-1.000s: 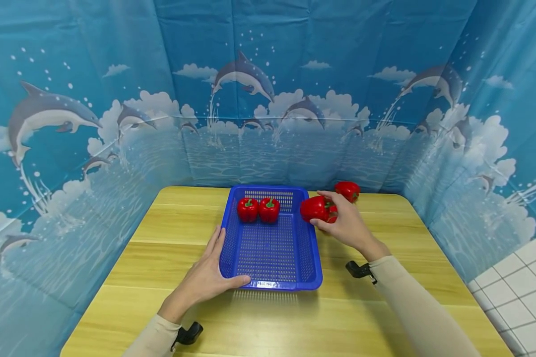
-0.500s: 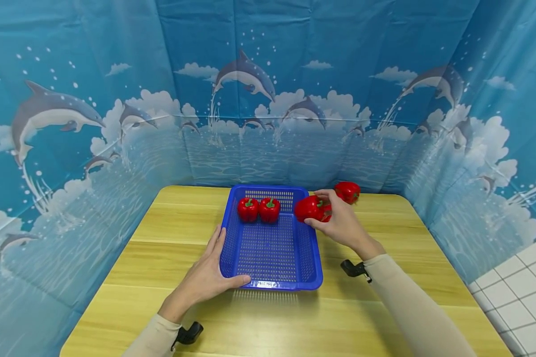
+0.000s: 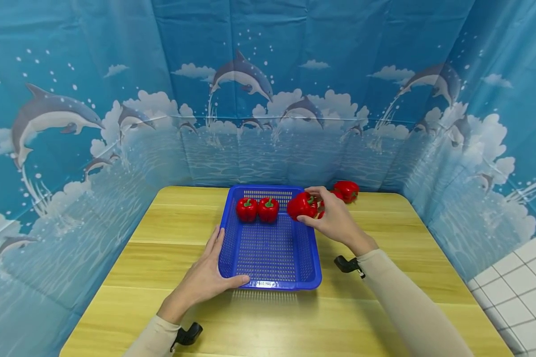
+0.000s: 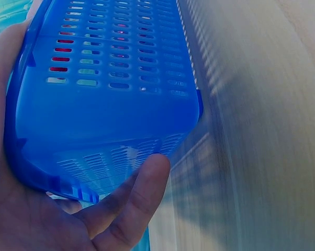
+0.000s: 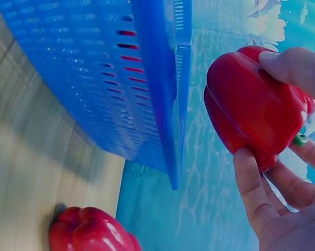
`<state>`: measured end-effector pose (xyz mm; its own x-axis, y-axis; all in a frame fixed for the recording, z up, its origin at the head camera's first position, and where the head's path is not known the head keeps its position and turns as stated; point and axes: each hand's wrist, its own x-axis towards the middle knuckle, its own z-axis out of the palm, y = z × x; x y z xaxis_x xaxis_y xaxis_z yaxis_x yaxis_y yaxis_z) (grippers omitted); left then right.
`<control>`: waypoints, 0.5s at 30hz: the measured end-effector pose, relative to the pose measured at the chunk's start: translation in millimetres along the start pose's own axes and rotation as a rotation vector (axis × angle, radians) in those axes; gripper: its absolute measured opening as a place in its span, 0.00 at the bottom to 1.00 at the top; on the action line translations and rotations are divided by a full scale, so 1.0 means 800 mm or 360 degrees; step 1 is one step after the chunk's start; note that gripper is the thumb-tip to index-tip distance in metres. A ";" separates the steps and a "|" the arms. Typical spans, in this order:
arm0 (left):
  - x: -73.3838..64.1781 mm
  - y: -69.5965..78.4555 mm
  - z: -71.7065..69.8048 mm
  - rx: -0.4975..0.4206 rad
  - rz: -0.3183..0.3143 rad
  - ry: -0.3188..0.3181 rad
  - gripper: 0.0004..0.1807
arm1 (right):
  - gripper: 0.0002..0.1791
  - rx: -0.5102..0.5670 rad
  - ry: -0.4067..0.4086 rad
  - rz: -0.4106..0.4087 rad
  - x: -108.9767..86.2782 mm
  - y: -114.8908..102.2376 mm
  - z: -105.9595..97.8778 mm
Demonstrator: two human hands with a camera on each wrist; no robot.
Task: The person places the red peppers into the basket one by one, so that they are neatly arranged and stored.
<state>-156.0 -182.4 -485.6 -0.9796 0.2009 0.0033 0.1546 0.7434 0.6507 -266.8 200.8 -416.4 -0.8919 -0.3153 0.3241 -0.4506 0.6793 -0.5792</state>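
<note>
My right hand (image 3: 337, 218) pinches a glossy red bell pepper (image 3: 301, 205) between thumb and fingers, over the right rim of a blue perforated basket (image 3: 268, 253). In the right wrist view the held bell pepper (image 5: 257, 99) is beside and clear of the basket wall (image 5: 94, 68), its green stem towards the palm. My left hand (image 3: 201, 277) grips the basket's near left corner, thumb on the front rim and fingers along the left side. Inside, at the far left, two red bell peppers (image 3: 247, 209) stand side by side, stems up.
Another red bell pepper (image 3: 347, 191) lies on the wooden table (image 3: 161, 258), beyond the basket's right side. A blue dolphin-print curtain (image 3: 268, 148) hangs around the table's back and sides. White tiles (image 3: 522, 292) show at the right.
My right hand has moved left with the bell pepper, from beside the basket to over its right rim. My left hand and the basket have stayed in place.
</note>
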 end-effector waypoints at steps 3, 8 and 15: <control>-0.001 -0.001 0.000 0.0001 -0.0003 -0.0008 0.80 | 0.46 0.0017 -0.0011 -0.0009 0.002 -0.004 0.001; -0.001 -0.002 0.001 -0.0001 -0.0012 -0.0020 0.80 | 0.45 0.0075 -0.0006 -0.0034 0.010 -0.010 0.005; 0.000 -0.001 0.000 -0.0001 -0.0009 -0.0019 0.80 | 0.45 0.0088 0.0017 -0.0062 0.023 -0.018 0.009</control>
<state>-156.5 -183.0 -486.4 -0.9789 0.2041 -0.0094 0.1489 0.7443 0.6510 -276.9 180.2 -407.6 -0.8733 -0.3336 0.3551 -0.4868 0.6288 -0.6064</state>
